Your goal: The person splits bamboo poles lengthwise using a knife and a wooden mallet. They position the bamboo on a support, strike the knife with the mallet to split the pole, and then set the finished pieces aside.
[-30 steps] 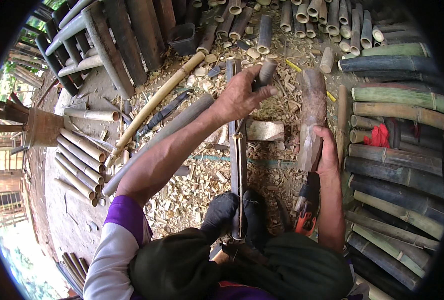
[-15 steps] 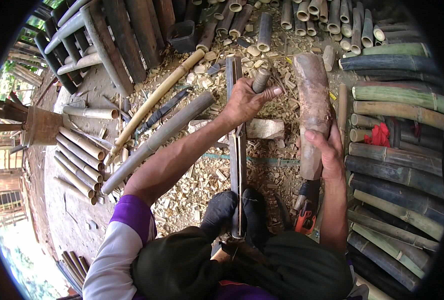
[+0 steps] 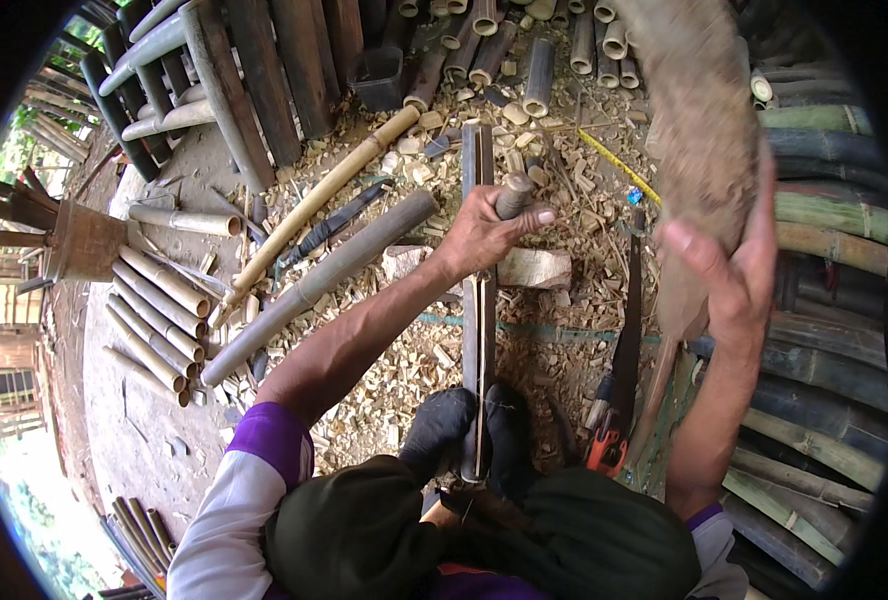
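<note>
The right hand (image 3: 729,280) has its fingers clamped around a thick wooden billet (image 3: 704,130), held up at the right of the view and partly blurred. The left hand (image 3: 479,238) has its fingers wrapped around a ridged cylindrical handle (image 3: 513,196), thumb extended to the right; the handle's lower end is hidden. This hand is over a grey bamboo pole (image 3: 477,340) with a lengthwise split, which runs between two dark-covered feet (image 3: 438,425). A pale wood block (image 3: 534,268) shows just beside the pole. A handsaw (image 3: 626,360) with an orange grip lies near the right foot, and wood chips (image 3: 374,390) cover the surrounding ground.
</note>
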`<move>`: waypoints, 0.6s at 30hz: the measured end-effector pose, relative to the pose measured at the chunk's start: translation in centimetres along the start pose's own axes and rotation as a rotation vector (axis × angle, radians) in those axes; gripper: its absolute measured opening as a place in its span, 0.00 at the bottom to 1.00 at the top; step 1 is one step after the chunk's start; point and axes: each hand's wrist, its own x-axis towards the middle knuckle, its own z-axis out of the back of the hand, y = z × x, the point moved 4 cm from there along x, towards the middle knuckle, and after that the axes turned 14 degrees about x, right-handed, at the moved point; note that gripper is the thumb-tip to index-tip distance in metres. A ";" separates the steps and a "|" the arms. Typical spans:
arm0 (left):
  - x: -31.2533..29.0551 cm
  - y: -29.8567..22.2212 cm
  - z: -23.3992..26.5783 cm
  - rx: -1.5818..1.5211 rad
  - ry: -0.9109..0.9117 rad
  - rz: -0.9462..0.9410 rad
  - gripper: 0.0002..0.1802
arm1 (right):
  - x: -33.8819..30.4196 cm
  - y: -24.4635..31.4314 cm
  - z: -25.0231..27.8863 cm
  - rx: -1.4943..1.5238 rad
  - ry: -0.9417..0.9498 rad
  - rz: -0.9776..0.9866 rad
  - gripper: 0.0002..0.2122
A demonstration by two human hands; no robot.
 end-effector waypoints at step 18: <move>-7.1 -3.0 4.6 -0.225 -0.309 -0.045 0.14 | 1.0 -1.3 -1.5 -0.109 0.173 -0.042 0.48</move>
